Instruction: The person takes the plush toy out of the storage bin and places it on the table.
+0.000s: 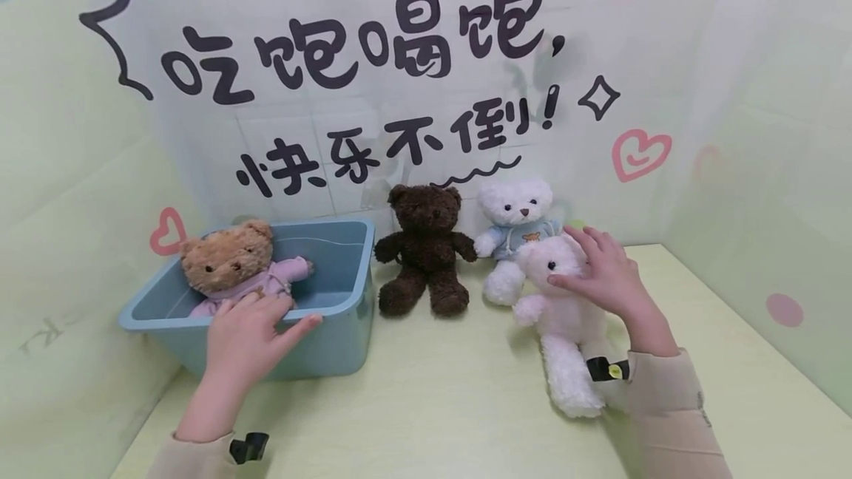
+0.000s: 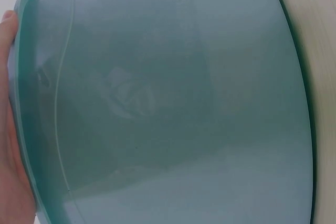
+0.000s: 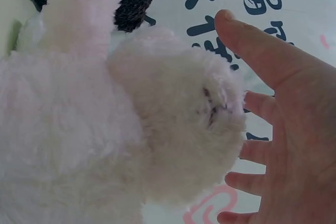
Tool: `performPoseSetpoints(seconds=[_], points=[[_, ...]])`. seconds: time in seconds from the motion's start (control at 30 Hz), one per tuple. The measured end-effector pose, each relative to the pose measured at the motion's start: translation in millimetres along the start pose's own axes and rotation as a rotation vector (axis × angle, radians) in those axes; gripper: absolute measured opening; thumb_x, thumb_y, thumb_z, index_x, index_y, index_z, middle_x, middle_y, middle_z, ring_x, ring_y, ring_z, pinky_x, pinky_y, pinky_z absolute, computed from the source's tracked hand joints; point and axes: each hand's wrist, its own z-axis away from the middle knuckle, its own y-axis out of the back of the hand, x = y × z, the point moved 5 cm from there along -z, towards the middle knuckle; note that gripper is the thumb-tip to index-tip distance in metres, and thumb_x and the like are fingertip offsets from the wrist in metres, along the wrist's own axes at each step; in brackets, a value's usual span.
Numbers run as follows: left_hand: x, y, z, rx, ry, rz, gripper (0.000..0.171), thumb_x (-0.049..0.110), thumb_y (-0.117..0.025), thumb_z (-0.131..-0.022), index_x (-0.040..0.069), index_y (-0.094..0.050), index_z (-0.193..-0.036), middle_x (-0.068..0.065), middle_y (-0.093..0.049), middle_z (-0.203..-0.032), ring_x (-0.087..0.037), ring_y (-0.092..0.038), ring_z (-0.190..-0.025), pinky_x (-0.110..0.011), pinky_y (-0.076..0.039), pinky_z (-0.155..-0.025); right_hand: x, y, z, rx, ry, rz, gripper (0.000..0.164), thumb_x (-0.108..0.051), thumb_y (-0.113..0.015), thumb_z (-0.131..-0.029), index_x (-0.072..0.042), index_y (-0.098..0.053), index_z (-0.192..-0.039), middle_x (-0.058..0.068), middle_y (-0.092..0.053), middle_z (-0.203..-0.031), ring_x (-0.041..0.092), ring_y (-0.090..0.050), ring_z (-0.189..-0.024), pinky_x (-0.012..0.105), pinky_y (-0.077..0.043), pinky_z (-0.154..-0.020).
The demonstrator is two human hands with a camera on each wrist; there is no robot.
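Observation:
In the head view my left hand rests at the front rim of a blue plastic bin, thumb pointing out to the right. Inside the bin a light-brown teddy bear in a pink hoodie leans back, its lower body hidden. The bin's smooth wall fills the left wrist view. My right hand spreads its fingers around the head of a plain white teddy bear, which is upright. The right wrist view shows the thumb apart from the bear's fluffy head.
A dark-brown teddy bear sits against the back wall, right of the bin. Beside it sits another white bear in a blue hoodie, partly behind the plain white one. All stand on a pale table, with printed curtain walls on the sides.

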Motion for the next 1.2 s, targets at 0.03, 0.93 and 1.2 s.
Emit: performPoseSetpoints(seconds=[0.03, 0.93, 1.2], points=[[-0.7, 0.9, 0.5, 0.000, 0.001, -0.001, 0.042, 0.060, -0.061, -0.068, 0.025, -0.039, -0.059, 0.011, -0.029, -0.052, -0.011, -0.032, -0.050, -0.032, -0.026, -0.056, -1.3, 1.2, -0.1, 0.000, 0.003, -0.004, 0.086, -0.061, -0.062, -0.068, -0.026, -0.026, -0.138, 0.017, -0.023, -0.138, 0.038, -0.018, -0.125, 0.061, -0.021, -0.079], [-4.0, 5.5, 1.8, 0.067, -0.035, 0.009, 0.050, 0.063, -0.059, -0.067, 0.023, -0.031, -0.056, 0.010, -0.024, -0.049, -0.010, -0.024, -0.047, -0.029, -0.024, -0.051, -160.1, 39.1, -85.6, -0.101, 0.485, 0.038, 0.078, -0.058, -0.061, -0.071, -0.026, -0.031, -0.136, 0.005, -0.030, -0.137, 0.027, -0.030, -0.123, 0.050, -0.026, -0.094], [-5.7, 8.1, 1.8, 0.085, -0.042, -0.002, 0.053, 0.062, -0.061, -0.065, 0.023, -0.028, -0.053, 0.011, -0.023, -0.046, -0.009, -0.023, -0.044, -0.028, -0.023, -0.049, -211.0, 15.4, -121.1, -0.209, 0.524, 0.060, 0.074, -0.057, -0.058, -0.074, -0.029, -0.029, -0.136, 0.005, -0.031, -0.137, 0.023, -0.037, -0.119, 0.042, -0.030, -0.093]])
